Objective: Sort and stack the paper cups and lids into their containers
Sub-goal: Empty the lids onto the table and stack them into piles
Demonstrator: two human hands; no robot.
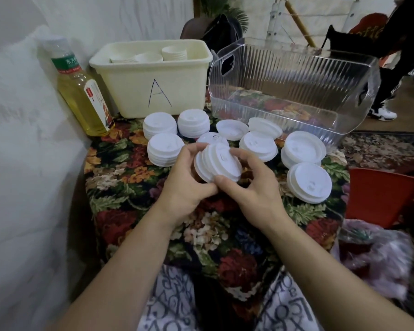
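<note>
Both hands hold a small stack of white lids (219, 163) above the floral tablecloth (201, 235). My left hand (189, 180) grips its left edge with curled fingers; my right hand (251, 187) grips the right edge, thumb beneath. Several more lid stacks lie behind, among them one at the left (164, 149), one at the back (193, 123) and one at the right (308, 181). The cream bin marked A (153, 89) holds stacked paper cups (173, 52). To its right stands the clear ribbed bin (292, 75), with nothing inside.
A bottle of yellow liquid (81, 91) leans at the table's back left by a white wall. A red chair (378, 197) and plastic bags (380, 254) sit to the right. A person's legs stand at the far right.
</note>
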